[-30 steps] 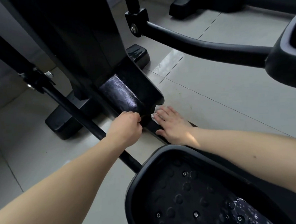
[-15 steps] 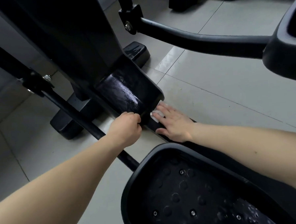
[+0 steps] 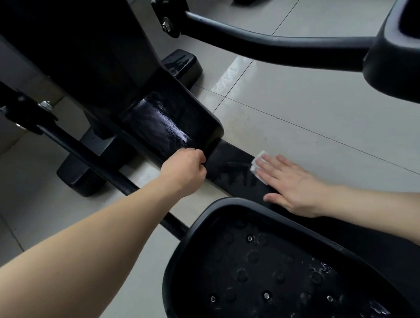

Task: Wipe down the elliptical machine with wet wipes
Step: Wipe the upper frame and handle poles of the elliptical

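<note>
Farther back along the beam [image 3: 231, 165] now, right hand [image 3: 295, 188] and wipe [image 3: 259, 167], well clear of the cover [image 3: 168, 127] edge touched half a second ago. Lying flat on the beam's top, palm down, fingers straight and slightly spread, holding nothing in a curl. Pressing the white folded wipe under the fingertips, one corner poking out past them toward the cover. Wet streaks on the beam between wipe and left hand [image 3: 184, 171].

Unmoved at the cover, left hand with knuckles up, fingers curled over the lower edge and gripping it. Glossy wet sheen across the cover's sloped face above those fingers.

At the bottom, near pedal [image 3: 258, 265], black, studded with round bumps and a few bolts, water beads toward its right end, rim just beside the right thumb. At the upper right, far pedal [image 3: 397, 42] on a curved black arm [image 3: 283, 45] bolted to a bracket near the top edge. Thin black rod [image 3: 118, 184] slanting from the upper left down under the left forearm toward the near pedal. On the pale tiled floor [image 3: 323, 109], near foot [image 3: 81, 180] left of the rod and far foot [image 3: 184, 65] beyond the cover.
</note>
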{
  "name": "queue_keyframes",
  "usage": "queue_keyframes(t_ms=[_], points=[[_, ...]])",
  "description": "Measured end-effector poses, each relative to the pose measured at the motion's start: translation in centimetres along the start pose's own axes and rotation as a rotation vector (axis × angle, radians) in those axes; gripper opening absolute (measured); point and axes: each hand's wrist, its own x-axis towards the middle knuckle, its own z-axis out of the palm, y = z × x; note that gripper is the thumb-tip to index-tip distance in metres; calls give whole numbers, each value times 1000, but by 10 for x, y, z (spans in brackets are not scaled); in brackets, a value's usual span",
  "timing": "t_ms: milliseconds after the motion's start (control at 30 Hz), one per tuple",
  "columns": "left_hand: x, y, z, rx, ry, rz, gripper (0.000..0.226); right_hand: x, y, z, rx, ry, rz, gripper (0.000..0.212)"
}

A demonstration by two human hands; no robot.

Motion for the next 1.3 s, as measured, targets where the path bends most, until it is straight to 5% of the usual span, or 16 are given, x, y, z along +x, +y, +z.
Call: queue_keyframes(t_ms=[133,267,533,867,1167,1300], points=[[-1,-2,-2,-1,-3,-13,34,69,-29,-12,-2,-27,-61,110],[0,-2,-6,-12,-2,-25,33,109,-44,-23,-55,-34,-45,102],[-3,-9,-4,-28,-51,-24,35,-19,-11,26,-89,45,-196,65],[-6,-9,-11,-31,-49,-42,29,111,-60,-3,-78,18,-190,97],[3,4,3,-52,-99,-11,36,-48,-3,37,-110,30,-206,68],[6,10,6,-41,-129,-1,34,-48,-6,26,-75,29,-205,62]])
